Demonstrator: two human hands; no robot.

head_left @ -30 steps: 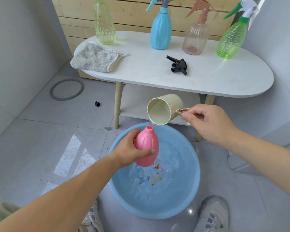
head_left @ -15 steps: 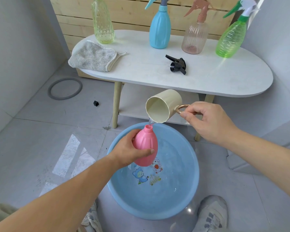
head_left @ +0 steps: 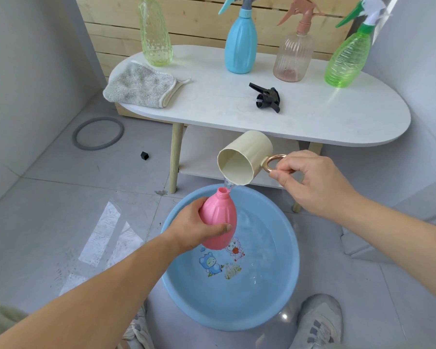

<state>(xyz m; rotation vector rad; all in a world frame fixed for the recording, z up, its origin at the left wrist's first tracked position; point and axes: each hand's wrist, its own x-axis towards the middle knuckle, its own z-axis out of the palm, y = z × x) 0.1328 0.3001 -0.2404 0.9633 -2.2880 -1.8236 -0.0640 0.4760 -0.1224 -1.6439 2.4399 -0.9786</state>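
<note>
My left hand grips a pink bottle without a cap, held upright over a blue basin of water on the floor. My right hand pinches the gold ring handle of a cream cup. The cup is tipped on its side, mouth toward me, just above and right of the bottle's neck. A thin stream of water runs from the cup's rim down to the bottle's opening.
A white oval table stands behind the basin with several spray bottles, a black spray head and a grey cloth. A grey ring and a small black cap lie on the floor tiles. My shoes flank the basin.
The cup has tipped a little further while water keeps running into the bottle. The ripples in the basin have settled, so the printed figures on its bottom show clearly.
</note>
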